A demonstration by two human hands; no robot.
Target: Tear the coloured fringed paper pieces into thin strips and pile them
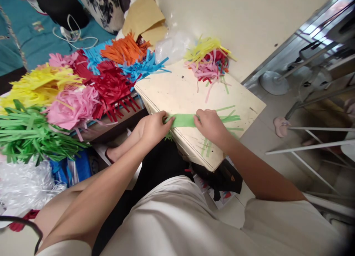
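A light green fringed paper piece (pixel 183 120) is stretched flat between my two hands, over the pale board (pixel 172 91). My left hand (pixel 159 126) pinches its left end near the board's edge, with short green fringe hanging below the fingers. At the other end, my right hand (pixel 209 124) is closed on the paper, and cut green strips (pixel 231 118) spread out to the right of it. More thin green strips (pixel 206 147) lie on the board below my right hand.
Fringed paper heaps in green (pixel 33 134), yellow (pixel 41 84), pink (pixel 72 106), red (pixel 111 86) and orange (pixel 126 50) fill the left side. A yellow and pink bundle (pixel 208 60) rests on the board's far end. Metal frame legs (pixel 310 147) stand at the right.
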